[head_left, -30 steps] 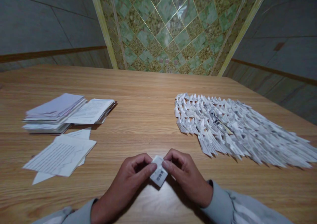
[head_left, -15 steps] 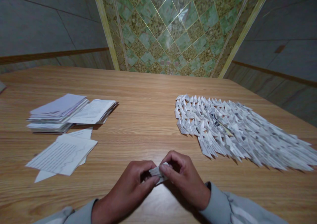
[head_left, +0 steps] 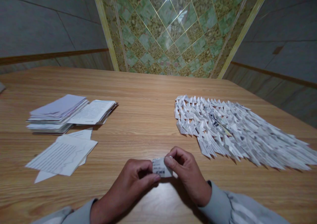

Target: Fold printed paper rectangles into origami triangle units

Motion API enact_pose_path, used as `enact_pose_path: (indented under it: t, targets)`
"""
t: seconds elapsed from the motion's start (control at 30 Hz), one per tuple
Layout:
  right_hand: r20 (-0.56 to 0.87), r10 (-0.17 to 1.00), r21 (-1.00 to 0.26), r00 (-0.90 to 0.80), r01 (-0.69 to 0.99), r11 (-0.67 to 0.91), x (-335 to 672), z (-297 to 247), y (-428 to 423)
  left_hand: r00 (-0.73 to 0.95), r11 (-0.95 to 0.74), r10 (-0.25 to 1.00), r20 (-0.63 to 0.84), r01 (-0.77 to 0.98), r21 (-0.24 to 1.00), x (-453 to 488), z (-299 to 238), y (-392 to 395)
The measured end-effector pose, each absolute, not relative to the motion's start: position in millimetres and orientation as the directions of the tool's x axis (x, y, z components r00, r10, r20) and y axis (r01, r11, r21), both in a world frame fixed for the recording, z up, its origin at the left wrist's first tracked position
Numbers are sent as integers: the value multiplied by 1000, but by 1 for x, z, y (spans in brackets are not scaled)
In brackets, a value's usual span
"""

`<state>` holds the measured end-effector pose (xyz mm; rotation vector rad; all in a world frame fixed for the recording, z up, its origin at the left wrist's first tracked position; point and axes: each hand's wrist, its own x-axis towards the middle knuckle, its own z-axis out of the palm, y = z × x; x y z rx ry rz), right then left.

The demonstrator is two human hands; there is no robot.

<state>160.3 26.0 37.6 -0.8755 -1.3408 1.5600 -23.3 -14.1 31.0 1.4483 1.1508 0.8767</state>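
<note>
Between my two hands is a small folded piece of printed paper (head_left: pixel 159 167), its flat printed face turned toward me. My left hand (head_left: pixel 135 181) pinches its left edge between thumb and fingers. At the upper right corner, my right hand (head_left: pixel 187 173) grips it with the thumb in front and the fingers curled behind. Both hands are just above the table, near its front edge. What the fingers do behind the paper is hidden.
Many folded paper boats (head_left: pixel 223 128) stand in packed rows on the right of the wooden table (head_left: pixel 138 118). On the left are a stack of papers (head_left: pixel 58 107), a smaller printed pile (head_left: pixel 94 112) leaning against it, and loose printed sheets (head_left: pixel 61 154) in front.
The folded paper has been turned so its printed face shows more fully. My right hand has shifted slightly up and right, and my left hand slightly left.
</note>
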Motion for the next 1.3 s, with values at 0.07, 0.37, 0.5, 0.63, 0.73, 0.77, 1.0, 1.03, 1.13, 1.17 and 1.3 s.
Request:
enact_pose_path:
  t: [0.07, 0.37, 0.5, 0.63, 0.73, 0.77, 1.0, 1.03, 1.13, 1.17, 1.3]
  targets:
    - [28, 937, -985, -347, -168, -33, 160, 38, 27, 255, 38, 964, -74, 143, 989, -22, 30, -13]
    - [-16, 908, -979, -418, -180, -100, 157, 32, 23, 308, 107, 946, -99, -7, 994, -18, 24, -16]
    - [-30, 914, -974, -405, -193, -117, 159, 34, 26, 354, 184, 923, -150, -66, 981, -19, 24, -13]
    - [-47, 935, -965, -351, -225, -133, 160, 34, 29, 341, 186, 927, -155, -61, 981, -17, 27, -11]
    - [-52, 938, -968, -344, -215, -132, 159, 34, 27, 357, 202, 919, -166, -66, 977, -16, 27, -12]
    - [-51, 936, -969, -349, -211, -131, 158, 35, 26, 355, 208, 919, -173, -63, 976, -15, 27, -13]
    - [-30, 910, -971, -414, -204, -125, 160, 33, 28, 317, 71, 945, -82, 45, 996, -17, 31, -18]
    - [-25, 901, -973, -433, -198, -122, 161, 33, 29, 301, 43, 951, -64, 76, 996, -18, 32, -18]
    - [23, 878, -990, -479, -134, -47, 165, 32, 31, 245, -71, 969, 9, 244, 967, -22, 31, -15]
    - [67, 880, -996, -471, -77, 35, 167, 32, 31, 228, -118, 973, 48, 308, 944, -24, 30, -13]
    - [484, 739, -715, -469, 276, 643, 176, 38, 35, 89, -286, 955, 282, 517, 807, -33, 27, -7]
